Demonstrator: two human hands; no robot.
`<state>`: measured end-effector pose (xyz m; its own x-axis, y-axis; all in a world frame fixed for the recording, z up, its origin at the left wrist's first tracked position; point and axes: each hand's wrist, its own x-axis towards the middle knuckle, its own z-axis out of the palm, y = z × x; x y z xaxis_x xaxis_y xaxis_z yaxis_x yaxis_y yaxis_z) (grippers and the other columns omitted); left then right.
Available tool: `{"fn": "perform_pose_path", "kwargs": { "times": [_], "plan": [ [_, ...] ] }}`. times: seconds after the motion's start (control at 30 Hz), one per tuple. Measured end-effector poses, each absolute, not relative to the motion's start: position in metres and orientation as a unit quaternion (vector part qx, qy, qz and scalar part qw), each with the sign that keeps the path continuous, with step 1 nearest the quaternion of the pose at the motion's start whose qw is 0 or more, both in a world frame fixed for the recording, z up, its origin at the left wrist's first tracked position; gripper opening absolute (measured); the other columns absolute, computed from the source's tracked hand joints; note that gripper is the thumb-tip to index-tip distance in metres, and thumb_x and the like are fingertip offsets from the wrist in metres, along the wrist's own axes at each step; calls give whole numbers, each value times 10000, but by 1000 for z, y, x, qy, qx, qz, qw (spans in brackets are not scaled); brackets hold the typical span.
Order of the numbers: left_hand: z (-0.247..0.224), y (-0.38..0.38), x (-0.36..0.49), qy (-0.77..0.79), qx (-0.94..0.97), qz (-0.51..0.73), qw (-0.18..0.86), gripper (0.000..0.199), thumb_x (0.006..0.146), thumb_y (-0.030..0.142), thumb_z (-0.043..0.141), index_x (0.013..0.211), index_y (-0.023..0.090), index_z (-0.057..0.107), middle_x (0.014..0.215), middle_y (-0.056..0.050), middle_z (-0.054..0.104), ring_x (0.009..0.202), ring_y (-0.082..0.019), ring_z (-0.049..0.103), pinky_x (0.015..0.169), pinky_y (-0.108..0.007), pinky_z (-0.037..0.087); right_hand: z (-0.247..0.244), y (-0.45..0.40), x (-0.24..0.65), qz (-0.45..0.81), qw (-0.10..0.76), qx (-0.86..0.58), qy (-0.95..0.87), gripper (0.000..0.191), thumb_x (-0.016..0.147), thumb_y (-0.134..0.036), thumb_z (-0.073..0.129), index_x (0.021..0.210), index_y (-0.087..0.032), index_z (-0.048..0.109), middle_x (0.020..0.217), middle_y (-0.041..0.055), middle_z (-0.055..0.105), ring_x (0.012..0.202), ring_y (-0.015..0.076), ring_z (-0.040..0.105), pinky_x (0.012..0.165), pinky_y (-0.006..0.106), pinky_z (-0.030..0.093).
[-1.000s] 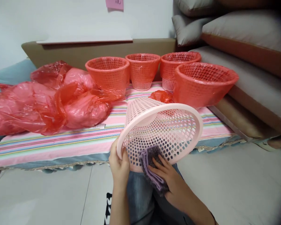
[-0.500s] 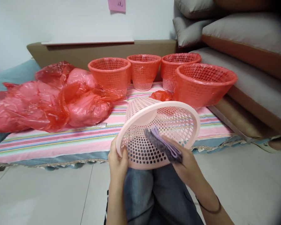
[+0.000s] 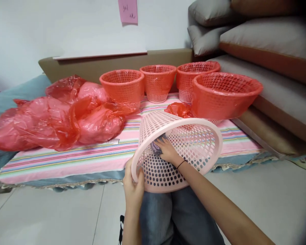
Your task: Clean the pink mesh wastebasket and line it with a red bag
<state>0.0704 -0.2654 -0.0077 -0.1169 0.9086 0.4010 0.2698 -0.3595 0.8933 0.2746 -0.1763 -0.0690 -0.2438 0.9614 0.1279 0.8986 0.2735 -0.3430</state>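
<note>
I am pressing the cloth [image 3: 156, 149] deeper inside the basket [image 3: 165, 188] than before, right hand [image 3: 168, 151] spread, extending coverage inward, left hand [image 3: 134, 188] pinching the rim [image 3: 142, 149].

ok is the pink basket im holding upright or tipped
Tipped. The pink mesh basket has its open mouth facing the camera; the left hand grips its rim, the right hand reaches inside.

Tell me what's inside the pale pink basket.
The right hand and a cloth are inside the pink basket. The hand hides part of the cloth and the wall behind.
</note>
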Motion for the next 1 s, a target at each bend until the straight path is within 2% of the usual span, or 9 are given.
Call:
{"fn": "perform_pose_path", "kwargs": {
  "times": [0.17,0.33,0.47,0.57,0.63,0.73,0.83,0.9,1.0],
  "plan": [
    [-27,-285,95,555,490,583,335,515,823,354,693,1297,210,552,1305,-113,619,1231,-267,585,1063,-409,456,-73,-173,277,119,168,-617,-760,806,680,-172,585,1469,-143,421,1539,116,400,1430,329,288,1190,498,213],
    [-44,-296,122,566,396,624,364,539,867,369,651,1362,208,509,1383,-128,584,1301,-258,544,1122,-415,412,-76,-172,276,136,173,-631,-743,778,691,-176,581,1457,-132,450,1522,103,435,1439,341,286,1202,481,204],
    [-52,-293,126,527,410,656,352,511,900,328,616,1382,225,482,1411,-123,564,1316,-234,534,1147,-400,385,-76,-171,276,149,182,-629,-740,758,687,-142,594,1437,-155,484,1506,90,462,1447,335,283,1206,497,189],
    [-60,-293,124,544,397,669,316,591,870,315,659,1405,209,432,1393,-154,567,1283,-255,563,1134,-436,397,-73,-170,280,159,193,-611,-751,754,681,-158,659,1419,-146,505,1496,99,474,1445,349,289,1207,516,185],
    [-65,-293,124,541,394,678,303,668,851,315,682,1433,206,373,1398,-174,554,1258,-268,582,1118,-457,415,-69,-172,285,168,204,-595,-759,725,679,-212,730,1379,-147,550,1465,107,510,1433,354,316,1202,521,205],
    [-68,-293,126,522,401,686,309,671,863,307,668,1438,203,339,1419,-191,528,1260,-266,581,1109,-449,427,-62,-178,292,180,231,-577,-763,700,668,-373,817,1304,-156,620,1410,115,566,1398,347,390,1174,509,290],
    [-69,-292,129,513,404,689,313,649,865,293,667,1424,198,351,1437,-192,507,1296,-257,550,1127,-432,408,-59,-185,295,177,278,-581,-744,504,806,-446,714,1224,-167,675,1299,102,655,1325,295,501,1116,465,399],
    [-70,-291,129,516,399,688,317,655,863,301,670,1424,197,348,1442,-190,502,1301,-259,545,1128,-437,408,-59,-189,294,164,311,-587,-729,362,857,-393,669,1140,-172,719,1203,99,707,1268,281,558,1093,461,429],
    [-73,-291,129,528,389,679,330,680,862,328,670,1436,200,328,1452,-191,492,1311,-270,536,1113,-448,427,-62,-192,289,140,356,-586,-714,197,843,-287,685,994,-191,767,1102,93,746,1197,284,613,1076,474,448]
  ]
}}
